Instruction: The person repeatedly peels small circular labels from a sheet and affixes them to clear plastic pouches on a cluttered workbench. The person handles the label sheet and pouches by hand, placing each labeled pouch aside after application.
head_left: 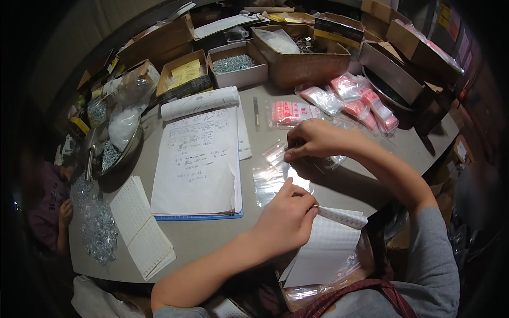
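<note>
My left hand [283, 217] pinches the near edge of a clear plastic zip bag [273, 177] lying flat on the grey table [339, 183]. My right hand [313, 140] reaches across and pinches the same bag's far edge, fingers closed on it. Under my left wrist lies a white sheet of small labels [328, 241], curled at its far end, on a pile of clear bags [318, 289] by the table's near edge.
An open notepad with handwriting [199, 159] lies left of the bag. Red-topped zip bags [352, 100] sit behind. Cardboard boxes of metal parts [299, 53] line the back. A metal bowl [119, 151], loose screws [98, 228] and another person [50, 204] are at the left.
</note>
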{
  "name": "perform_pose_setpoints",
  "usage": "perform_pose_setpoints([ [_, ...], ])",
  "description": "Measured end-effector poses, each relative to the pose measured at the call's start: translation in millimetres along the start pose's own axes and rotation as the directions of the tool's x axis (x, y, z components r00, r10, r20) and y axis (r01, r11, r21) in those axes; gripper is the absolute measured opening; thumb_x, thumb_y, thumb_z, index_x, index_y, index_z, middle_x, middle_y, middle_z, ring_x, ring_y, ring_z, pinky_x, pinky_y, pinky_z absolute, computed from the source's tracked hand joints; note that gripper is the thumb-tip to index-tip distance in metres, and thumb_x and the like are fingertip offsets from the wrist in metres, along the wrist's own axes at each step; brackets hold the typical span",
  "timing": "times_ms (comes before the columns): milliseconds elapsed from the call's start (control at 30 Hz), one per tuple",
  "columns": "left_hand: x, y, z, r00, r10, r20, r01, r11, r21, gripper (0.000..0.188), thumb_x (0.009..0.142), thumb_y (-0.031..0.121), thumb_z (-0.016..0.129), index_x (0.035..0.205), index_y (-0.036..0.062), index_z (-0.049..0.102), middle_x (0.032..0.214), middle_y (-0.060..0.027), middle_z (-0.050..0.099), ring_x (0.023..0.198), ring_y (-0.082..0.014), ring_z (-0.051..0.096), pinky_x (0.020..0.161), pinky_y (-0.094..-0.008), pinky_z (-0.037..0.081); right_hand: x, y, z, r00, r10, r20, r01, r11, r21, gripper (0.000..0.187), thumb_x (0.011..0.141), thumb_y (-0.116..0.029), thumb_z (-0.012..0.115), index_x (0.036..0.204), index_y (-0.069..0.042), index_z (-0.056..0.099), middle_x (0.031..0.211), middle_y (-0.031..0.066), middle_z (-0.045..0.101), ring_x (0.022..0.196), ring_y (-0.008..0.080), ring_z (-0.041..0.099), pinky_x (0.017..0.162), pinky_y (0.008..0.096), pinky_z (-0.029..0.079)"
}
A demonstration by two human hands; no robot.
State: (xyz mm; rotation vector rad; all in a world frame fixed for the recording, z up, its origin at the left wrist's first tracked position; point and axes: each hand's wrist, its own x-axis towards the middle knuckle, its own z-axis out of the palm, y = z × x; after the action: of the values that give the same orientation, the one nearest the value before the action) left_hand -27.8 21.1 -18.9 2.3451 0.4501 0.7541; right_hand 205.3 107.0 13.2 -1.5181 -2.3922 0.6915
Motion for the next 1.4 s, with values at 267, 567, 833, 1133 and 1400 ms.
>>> perform_pose_setpoints([
  [267, -1.8, -0.1, 3.1, 0.999, 0.034, -0.019, -0.033, 0.999, 0.018, 0.009, 0.090, 0.009, 0.066, 0.093, 0.0008, 0.065, 0.096, -0.0170, 0.065, 0.098, -0.0399, 0.063, 0.115, -0.0566, 0.038, 6.6, -20.6, 6.2, 0.999, 0.040, 0.000, -0.040, 0.995, -0.094, 0.056, 0.083, -0.050, 0.081, 0.094, 0.004, 0.073, 0.087, 0.0205, 0.073, 0.084, 0.0338, 0.072, 0.075, 0.0423, 0.054],
  [567, -2.3, 1.5, 6.5, 0.992, 0.099, -0.081, -0.092, 0.992, 0.082, 0.009, 0.087, 0.009, 0.068, 0.090, 0.0012, 0.070, 0.085, -0.0105, 0.067, 0.100, -0.0293, 0.062, 0.115, -0.0703, 0.030, -20.4, -13.0, 8.1, 0.996, 0.071, -0.047, -0.061, 0.978, 0.200, 0.028, 0.085, -0.023, 0.074, 0.093, 0.003, 0.074, 0.082, 0.0177, 0.073, 0.075, 0.0274, 0.070, 0.072, 0.0394, 0.054],
  [833, -3.5, 0.9, 6.3, 0.997, 0.083, -0.002, -0.082, 0.993, 0.082, 0.014, 0.089, 0.011, 0.068, 0.100, 0.0036, 0.064, 0.096, -0.0143, 0.063, 0.102, -0.0372, 0.061, 0.118, -0.0634, 0.029, -80.9, -22.1, -0.9, 0.955, 0.173, -0.239, -0.184, 0.983, -0.024, 0.025, 0.080, -0.025, 0.075, 0.093, -0.003, 0.072, 0.079, 0.0193, 0.069, 0.076, 0.0375, 0.068, 0.072, 0.0452, 0.052],
  [1133, -2.0, 3.4, 6.7, 0.990, 0.132, -0.055, -0.130, 0.991, 0.040, 0.009, 0.088, 0.009, 0.068, 0.095, 0.0030, 0.066, 0.096, -0.0158, 0.066, 0.095, -0.0387, 0.062, 0.114, -0.0619, 0.035, -73.4, -33.1, -8.1, 0.973, 0.026, -0.231, 0.038, 0.962, 0.270, 0.021, 0.088, -0.017, 0.069, 0.100, 0.001, 0.068, 0.088, 0.0159, 0.071, 0.080, 0.0269, 0.069, 0.075, 0.0399, 0.055],
  [1400, -1.6, 12.4, 2.7, 0.998, 0.051, -0.043, -0.052, 0.999, -0.004, 0.006, 0.087, 0.007, 0.068, 0.090, 0.0016, 0.068, 0.082, -0.0129, 0.062, 0.092, -0.0313, 0.059, 0.111, -0.0629, 0.039, -40.4, -40.3, 40.2, 0.932, -0.202, -0.301, 0.151, 0.971, -0.185, 0.028, 0.080, -0.023, 0.074, 0.093, -0.003, 0.060, 0.083, 0.0180, 0.065, 0.083, 0.0395, 0.068, 0.074, 0.0490, 0.054],
])
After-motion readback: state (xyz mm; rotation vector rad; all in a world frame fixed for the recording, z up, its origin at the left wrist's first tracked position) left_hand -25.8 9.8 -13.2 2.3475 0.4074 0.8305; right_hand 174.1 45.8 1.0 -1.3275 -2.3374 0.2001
